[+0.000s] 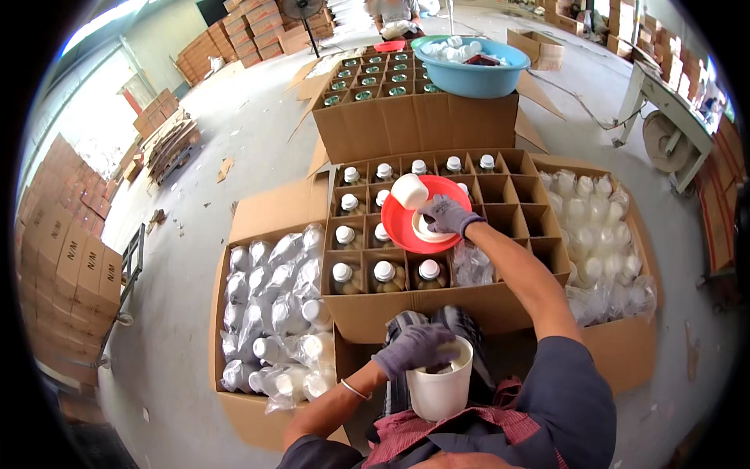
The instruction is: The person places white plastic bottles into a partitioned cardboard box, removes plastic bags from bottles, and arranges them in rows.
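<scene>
Nearest the body, the left hand (414, 349) curled its gloved fingers into the mouth of a white cup (441, 387) standing upright in the lap, long axis vertical, mouth up. Beyond it, the right hand (448, 215) pressed closed fingers around a white bottle top at the red funnel (418, 219), which sat over the divided carton (367, 316), its wide mouth facing up. About a dozen capped bottles (384, 271) stood in the cells; those on the right stood empty, so the filling looked roughly half done. Farther off, a blue basin (476, 78) rested on another full carton (406, 121).
</scene>
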The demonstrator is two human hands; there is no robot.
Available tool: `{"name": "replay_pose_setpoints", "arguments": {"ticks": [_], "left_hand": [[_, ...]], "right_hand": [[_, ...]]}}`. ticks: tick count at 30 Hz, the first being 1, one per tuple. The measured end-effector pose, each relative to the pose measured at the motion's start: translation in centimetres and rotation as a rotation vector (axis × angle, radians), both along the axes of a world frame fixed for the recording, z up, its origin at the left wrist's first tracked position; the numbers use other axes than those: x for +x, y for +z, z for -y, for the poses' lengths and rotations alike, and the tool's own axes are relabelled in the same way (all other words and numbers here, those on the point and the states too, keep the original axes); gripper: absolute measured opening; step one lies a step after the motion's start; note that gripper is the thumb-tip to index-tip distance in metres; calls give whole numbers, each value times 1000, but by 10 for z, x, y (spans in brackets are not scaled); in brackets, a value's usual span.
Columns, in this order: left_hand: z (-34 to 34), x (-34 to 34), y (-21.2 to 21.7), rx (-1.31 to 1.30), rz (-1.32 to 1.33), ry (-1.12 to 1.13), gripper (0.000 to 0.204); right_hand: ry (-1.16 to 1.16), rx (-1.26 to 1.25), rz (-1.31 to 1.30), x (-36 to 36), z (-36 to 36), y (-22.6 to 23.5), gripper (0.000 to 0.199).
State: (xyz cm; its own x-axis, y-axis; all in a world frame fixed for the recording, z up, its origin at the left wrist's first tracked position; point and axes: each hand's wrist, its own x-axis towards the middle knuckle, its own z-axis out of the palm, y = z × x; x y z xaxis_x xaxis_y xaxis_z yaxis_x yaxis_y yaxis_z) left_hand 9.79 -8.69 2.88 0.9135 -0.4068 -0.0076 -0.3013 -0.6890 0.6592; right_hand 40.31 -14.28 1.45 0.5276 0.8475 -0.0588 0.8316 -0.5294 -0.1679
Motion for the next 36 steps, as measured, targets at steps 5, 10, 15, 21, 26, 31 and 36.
{"name": "replay_pose_setpoints", "arguments": {"ticks": [5,10,15,21,26,31,36], "left_hand": [[-41,19,-43,-1326,-248,627,52],[-4,35,48,-1580,-140,436,68],[15,38,63,-679,431,633,63],[20,38,82,-90,826,417,71],[15,34,79,-1117,-10,611,57],[30,16,113,-1589,-184,374,61],[43,17,128,-1723,-96,474,65]], "right_hand": [[245,509,184,-71,24,40,54],[79,753,87,-178,59,92,49],[43,1050,25,-175,60,59,46],[62,1045,12,-165,84,11,51],[146,939,-217,-173,80,99,49],[366,574,508,-157,90,114,63],[259,771,521,-166,76,139,51]]}}
